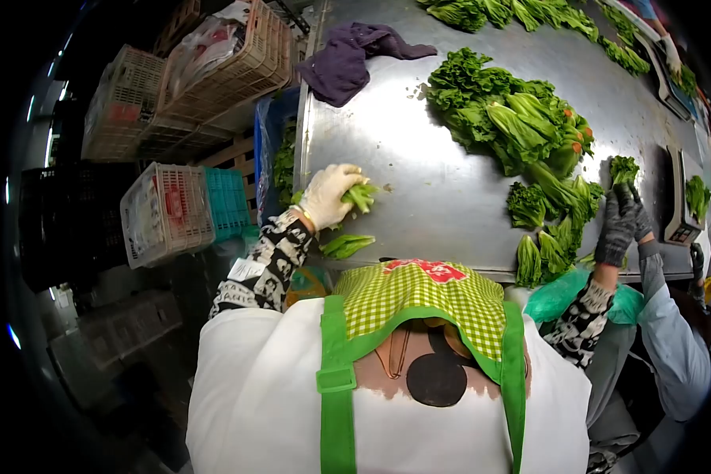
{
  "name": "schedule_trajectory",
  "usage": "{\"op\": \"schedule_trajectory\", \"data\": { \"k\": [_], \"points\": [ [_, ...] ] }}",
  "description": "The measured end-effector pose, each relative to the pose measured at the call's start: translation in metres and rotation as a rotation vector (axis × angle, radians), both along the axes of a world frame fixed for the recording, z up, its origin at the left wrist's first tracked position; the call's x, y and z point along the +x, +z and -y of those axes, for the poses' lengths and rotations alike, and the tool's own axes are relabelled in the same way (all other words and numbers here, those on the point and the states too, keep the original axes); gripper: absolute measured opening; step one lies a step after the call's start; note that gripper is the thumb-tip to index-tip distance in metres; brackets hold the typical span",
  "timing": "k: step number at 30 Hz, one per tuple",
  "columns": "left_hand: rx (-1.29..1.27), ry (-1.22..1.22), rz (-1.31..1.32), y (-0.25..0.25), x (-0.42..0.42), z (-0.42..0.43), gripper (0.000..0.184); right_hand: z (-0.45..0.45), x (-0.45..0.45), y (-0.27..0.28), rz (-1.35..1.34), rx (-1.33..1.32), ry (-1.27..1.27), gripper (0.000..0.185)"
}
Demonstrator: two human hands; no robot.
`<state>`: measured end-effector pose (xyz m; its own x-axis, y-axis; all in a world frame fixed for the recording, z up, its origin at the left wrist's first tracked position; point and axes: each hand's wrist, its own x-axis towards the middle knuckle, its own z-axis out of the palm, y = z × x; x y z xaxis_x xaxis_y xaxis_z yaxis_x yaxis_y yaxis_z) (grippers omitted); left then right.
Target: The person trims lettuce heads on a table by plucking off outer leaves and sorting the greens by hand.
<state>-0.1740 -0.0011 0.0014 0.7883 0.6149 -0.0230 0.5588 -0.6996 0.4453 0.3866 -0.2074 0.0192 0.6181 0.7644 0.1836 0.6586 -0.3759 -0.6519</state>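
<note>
My left hand (332, 195), in a white glove, is closed around some green lettuce leaves (361, 197) at the table's left edge. A loose lettuce leaf (347, 246) lies on the metal just below it. Off to the right, my right hand (617, 225) wears a grey knit glove. Its fingers are together at the stem end of a small lettuce (624, 169), its leaves pointing away from me. A large pile of lettuce (521, 118) spreads over the middle right, with orange-red spots at some ends. Smaller lettuces (547, 253) lie near the front edge.
A purple cloth (347, 59) lies at the table's (419, 213) far left corner. Plastic crates (170, 213) stand left, and a blue bin (266, 130) holding greens adjoins the table. A scale (682, 197) is at right. A co-worker's gloved hand (646, 221) is close beside my right hand.
</note>
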Motion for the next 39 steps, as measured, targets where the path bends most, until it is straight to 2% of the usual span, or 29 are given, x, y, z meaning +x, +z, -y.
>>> {"op": "schedule_trajectory", "data": {
  "k": [1, 2, 3, 5, 6, 7, 8, 9, 10, 11, 13, 14, 15, 16, 17, 19, 21, 24, 26, 27, 28, 29, 31, 33, 35, 37, 38, 39],
  "points": [
    [-0.081, 0.014, -0.06, 0.004, -0.01, 0.009, 0.052, -0.003, -0.034, 0.005, -0.008, 0.048, 0.033, 0.03],
    [-0.058, -0.001, -0.079, 0.011, -0.015, 0.019, 0.063, -0.009, -0.084, 0.02, -0.151, 0.169, -0.027, 0.029],
    [-0.033, -0.024, -0.092, 0.013, -0.021, 0.027, 0.075, -0.008, -0.101, 0.01, -0.238, 0.205, -0.032, 0.03],
    [-0.058, -0.069, -0.218, 0.02, -0.03, 0.046, 0.091, -0.008, -0.151, 0.018, -0.245, 0.181, 0.07, 0.03],
    [-0.021, -0.047, -0.234, 0.021, -0.03, 0.055, 0.08, -0.011, -0.177, 0.023, -0.391, 0.176, 0.073, 0.03],
    [-0.021, -0.023, -0.235, 0.016, -0.032, 0.057, 0.077, -0.01, -0.187, 0.019, -0.328, 0.085, 0.153, 0.035],
    [-0.021, -0.001, -0.236, 0.008, -0.033, 0.057, 0.074, -0.01, -0.201, 0.011, -0.263, 0.101, 0.203, 0.036],
    [-0.018, 0.018, -0.235, 0.01, -0.03, 0.056, 0.071, -0.013, -0.216, 0.013, -0.37, 0.048, 0.225, 0.036],
    [0.014, 0.061, -0.218, -0.01, -0.015, 0.044, 0.063, -0.026, -0.22, -0.009, -0.484, -0.013, 0.229, 0.036],
    [0.076, 0.057, -0.252, -0.003, -0.009, 0.042, 0.061, -0.026, -0.223, -0.024, -0.333, 0.036, 0.308, 0.038],
    [0.222, 0.033, -0.295, 0.007, 0.003, 0.035, 0.058, -0.033, -0.226, -0.02, -0.33, -0.026, 0.317, 0.04],
    [0.248, 0.065, -0.225, -0.005, 0.001, 0.033, 0.054, -0.038, -0.224, -0.014, -0.226, -0.038, 0.339, 0.041],
    [0.153, 0.093, -0.203, -0.031, -0.009, 0.028, 0.055, -0.046, -0.219, -0.01, -0.125, -0.054, 0.363, 0.042],
    [0.16, 0.087, -0.192, -0.033, -0.011, 0.027, 0.055, -0.054, -0.213, -0.009, 0.058, -0.033, 0.376, 0.043],
    [0.172, 0.085, -0.178, -0.035, -0.014, 0.027, 0.055, -0.066, -0.212, 0.006, 0.017, -0.089, 0.323, 0.044],
    [0.149, 0.12, -0.153, -0.042, -0.02, 0.023, 0.053, -0.085, -0.2, 0.006, 0.097, -0.056, 0.28, 0.047],
    [0.242, 0.16, 0.087, -0.054, -0.022, 0.019, 0.039, -0.103, -0.192, 0.006, 0.273, -0.035, 0.249, 0.045],
    [0.171, 0.247, 0.339, -0.065, -0.023, 0.012, 0.029, -0.138, -0.187, -0.001, 0.394, -0.109, 0.217, 0.052],
    [0.123, 0.287, 0.392, -0.061, -0.025, 0.005, 0.027, -0.158, -0.191, 0.006, 0.438, -0.279, 0.208, 0.058],
    [0.103, 0.306, 0.417, -0.057, -0.028, 0.003, 0.027, -0.163, -0.19, 0.005, 0.504, -0.268, 0.249, 0.057],
    [0.186, 0.291, 0.464, -0.052, -0.032, -0.006, 0.027, -0.167, -0.186, -0.011, 0.622, -0.318, 0.207, 0.056],
    [0.185, 0.384, 0.505, -0.039, -0.032, -0.01, 0.027, -0.176, -0.18, -0.028, 0.741, -0.36, 0.157, 0.055],
    [0.211, 0.474, 0.534, -0.031, -0.05, -0.031, 0.028, -0.173, -0.174, -0.034, 0.741, -0.407, 0.171, 0.052],
    [0.194, 0.584, 0.534, -0.038, -0.078, -0.06, 0.026, -0.17, -0.176, -0.034, 0.737, -0.307, 0.143, 0.046],
    [0.154, 0.623, 0.285, -0.059, -0.121, -0.092, 0.042, -0.16, -0.187, -0.026, 0.717, -0.317, 0.109, 0.041],
    [0.289, 0.651, -0.121, -0.024, -0.109, -0.089, 0.07, -0.146, -0.207, -0.006, 0.699, -0.31, 0.132, 0.034],
    [0.316, 0.744, -0.459, -0.007, -0.091, -0.083, 0.093, -0.147, -0.214, 0.003, 0.607, -0.373, 0.164, 0.034],
    [0.365, 0.711, -0.436, 0.001, -0.082, -0.081, 0.096, -0.146, -0.223, 0.007, 0.514, -0.441, 0.194, 0.033]
  ]
}}
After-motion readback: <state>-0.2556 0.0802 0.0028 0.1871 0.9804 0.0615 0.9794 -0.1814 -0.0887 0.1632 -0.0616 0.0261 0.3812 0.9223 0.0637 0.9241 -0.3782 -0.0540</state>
